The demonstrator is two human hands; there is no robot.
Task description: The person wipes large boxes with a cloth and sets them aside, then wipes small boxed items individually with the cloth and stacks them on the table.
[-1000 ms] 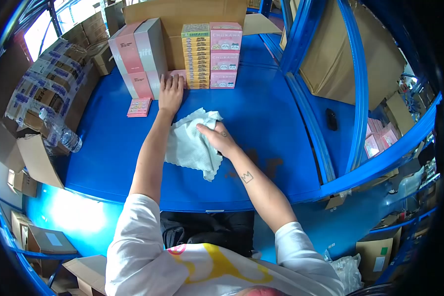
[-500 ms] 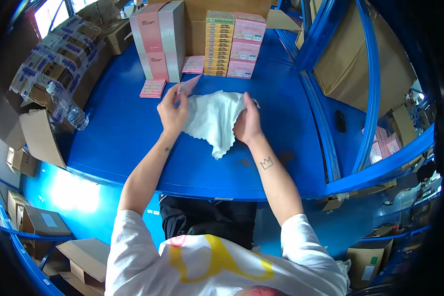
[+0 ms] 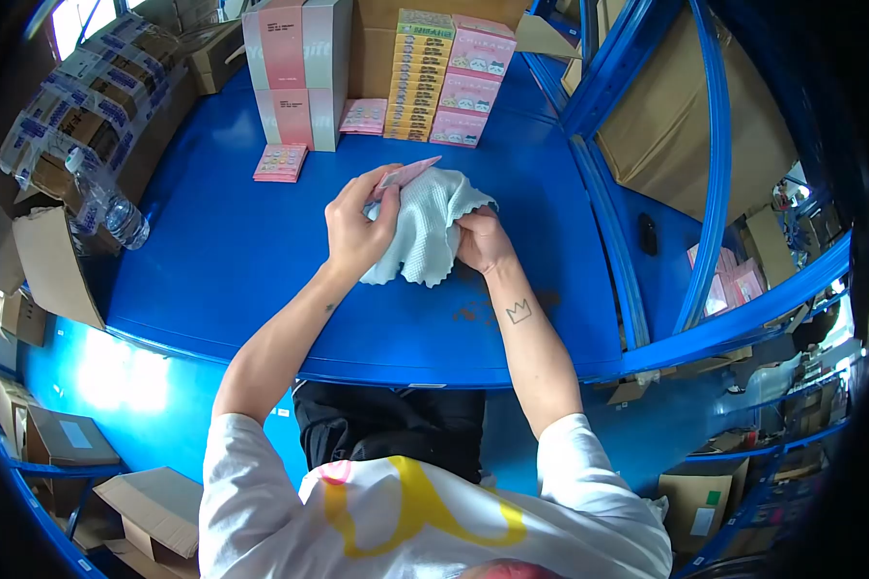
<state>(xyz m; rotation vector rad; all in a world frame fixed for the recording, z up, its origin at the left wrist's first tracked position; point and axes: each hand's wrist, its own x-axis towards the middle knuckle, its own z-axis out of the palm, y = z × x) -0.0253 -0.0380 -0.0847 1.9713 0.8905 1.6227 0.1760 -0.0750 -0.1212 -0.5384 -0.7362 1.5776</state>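
Note:
A pale mint ribbed cloth (image 3: 423, 227) with a scalloped edge hangs bunched between my hands above the blue table. My left hand (image 3: 360, 224) is closed on a flat pink packet (image 3: 415, 172), pinched between thumb and fingers and lying against the cloth's upper left side. Whether this hand also grips the cloth is hidden. My right hand (image 3: 483, 239) has its fingers curled around the cloth's right edge, with some fingertips out of sight behind the fabric.
Pink packets (image 3: 280, 163) lie beside tall pink-and-silver boxes (image 3: 295, 111). Stacked yellow boxes (image 3: 418, 87) and pink boxes (image 3: 469, 87) stand at the back. A water bottle (image 3: 126, 222) leans by the cartons at left. A blue metal frame (image 3: 603, 232) borders the right side.
The cloth has been drawn together and looks more bunched. My left hand has moved right, bringing the pink packet over the cloth. My right fingers have curled in on the cloth's edge.

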